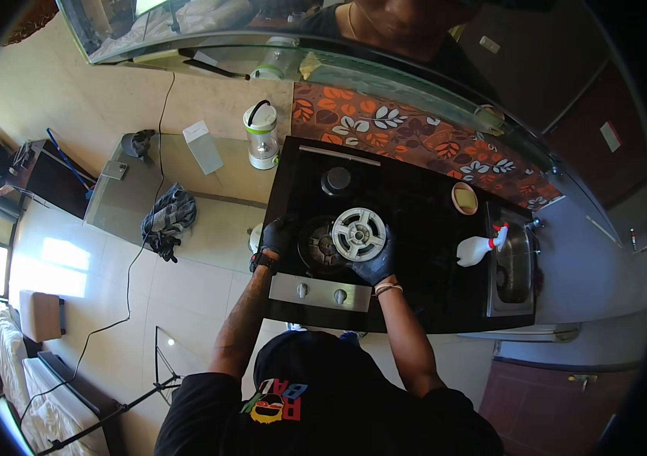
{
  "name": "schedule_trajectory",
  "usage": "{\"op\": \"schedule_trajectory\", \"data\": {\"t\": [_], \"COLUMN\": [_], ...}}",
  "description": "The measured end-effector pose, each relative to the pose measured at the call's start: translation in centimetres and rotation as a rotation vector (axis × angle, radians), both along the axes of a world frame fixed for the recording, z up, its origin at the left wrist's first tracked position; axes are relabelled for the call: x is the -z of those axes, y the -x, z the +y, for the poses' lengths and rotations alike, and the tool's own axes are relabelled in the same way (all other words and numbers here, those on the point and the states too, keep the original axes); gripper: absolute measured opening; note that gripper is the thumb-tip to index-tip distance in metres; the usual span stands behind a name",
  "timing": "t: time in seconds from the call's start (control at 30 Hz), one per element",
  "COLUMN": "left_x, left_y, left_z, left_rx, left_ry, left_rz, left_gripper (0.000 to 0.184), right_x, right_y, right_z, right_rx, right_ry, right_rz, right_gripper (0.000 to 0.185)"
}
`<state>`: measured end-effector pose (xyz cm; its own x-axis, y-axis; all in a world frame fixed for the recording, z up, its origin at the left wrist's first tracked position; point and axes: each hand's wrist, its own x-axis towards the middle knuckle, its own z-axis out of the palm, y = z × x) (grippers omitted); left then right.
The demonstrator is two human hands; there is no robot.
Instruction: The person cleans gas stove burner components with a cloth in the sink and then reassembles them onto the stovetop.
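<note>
My right hand (378,262), in a dark glove, grips the lower right edge of a round, pale metal burner grate (339,234) with spokes. The grate is over the black stove, just right of the open front burner (314,245). At the left side of that burner, my left hand (275,234) wears a black glove. Its fingers blend into the black surface, so I cannot see whether they hold anything. Below both hands runs the steel control panel (320,293) with two knobs. A dark rear burner (336,181) sits behind the grate.
To the right stand a white spray bottle (474,250), a bowl with a yellow sponge (465,199) and a steel sink (517,292). A lantern (263,140) and a white box (202,147) are at left. A glass-fronted hood (415,83) overhangs the back.
</note>
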<state>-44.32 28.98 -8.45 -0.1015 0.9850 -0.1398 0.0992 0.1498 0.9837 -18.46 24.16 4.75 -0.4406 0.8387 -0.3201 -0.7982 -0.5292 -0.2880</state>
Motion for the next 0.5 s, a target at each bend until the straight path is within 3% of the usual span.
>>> {"op": "schedule_trajectory", "data": {"t": [0.23, 0.33, 0.43, 0.5], "left_x": [-2.5, -3.1, -2.0, -2.2], "left_y": [-0.4, -0.4, -0.4, -0.6], "left_z": [-0.8, -0.9, -0.7, -0.8], "left_rx": [-0.024, -0.042, -0.043, -0.040], "left_ry": [-0.019, -0.012, 0.037, 0.043], "left_rz": [0.047, 0.132, -0.071, -0.140], "left_gripper": [0.022, 0.021, 0.022, 0.022], "right_x": [-0.9, -0.6, 5.8, 5.8], "right_y": [0.4, 0.2, 0.0, 1.1], "right_z": [0.0, 0.3, 2.0, 1.8], "right_rx": [0.002, -0.016, 0.090, 0.134], "right_ry": [0.012, -0.044, -0.140, -0.413], "right_rz": [0.032, -0.022, -0.494, -0.936], "right_gripper": [0.067, 0.058, 0.057, 0.052]}}
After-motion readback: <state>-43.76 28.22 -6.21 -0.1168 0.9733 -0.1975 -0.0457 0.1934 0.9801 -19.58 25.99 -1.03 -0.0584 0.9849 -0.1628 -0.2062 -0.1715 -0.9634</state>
